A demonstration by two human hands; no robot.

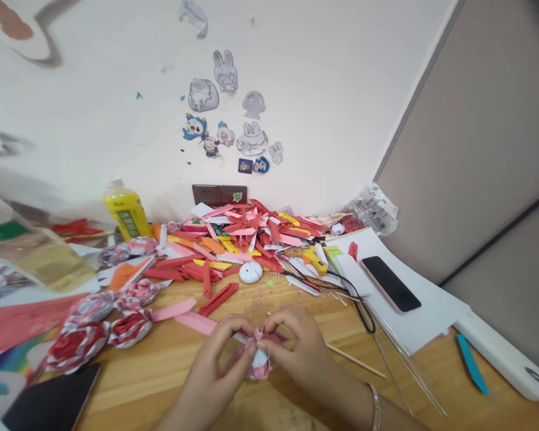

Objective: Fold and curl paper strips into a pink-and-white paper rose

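Above the front of the wooden table [161,371], both hands meet at a small pink and white folded-paper piece [260,366]. My left hand [222,359] pinches it from the left with thumb and forefinger. From the other side, my right hand [300,350] grips its top edge with the fingertips; a bracelet circles that wrist. The fingers hide part of the paper. Pink paper strips [197,322] lie just beyond my left hand. A thin wooden stick [357,361] rests to the right, partly behind my right hand.
A heap of folded paper strips [256,230] lies along the wall. Rolled red and white paper flowers [132,327], a yellow bottle [126,209] and a large bottle [31,245] stand left. A yellow glue gun [312,259], phone [390,284] and teal cutter [471,364] lie right.
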